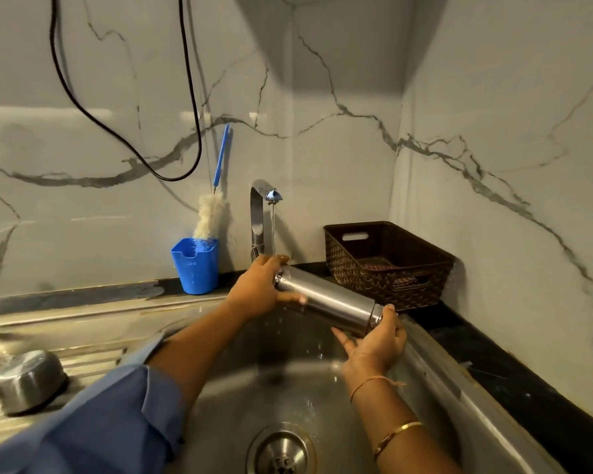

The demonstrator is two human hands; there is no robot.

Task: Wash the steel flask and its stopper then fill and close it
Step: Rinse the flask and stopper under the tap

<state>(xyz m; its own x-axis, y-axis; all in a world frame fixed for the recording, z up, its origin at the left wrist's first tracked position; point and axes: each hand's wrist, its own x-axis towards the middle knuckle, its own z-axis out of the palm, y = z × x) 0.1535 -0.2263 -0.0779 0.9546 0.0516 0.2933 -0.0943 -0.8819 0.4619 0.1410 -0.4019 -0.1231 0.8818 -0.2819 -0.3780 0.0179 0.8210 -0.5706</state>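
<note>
The left hand (259,285) grips the upper end of the steel flask (329,302), fingers curled round it. The right hand (379,340) cups and holds the lower end. The flask lies tilted between them, above the sink (240,388). Water runs from the tap (259,213) onto the left hand's end of the flask. Behind the sink, a blue cup (197,268) holds a bottle brush (209,213). A brown basket (356,265) stands on the dark worktop (493,367). An upturned steel bowl (30,381) rests on the drainboard at the left.
</note>
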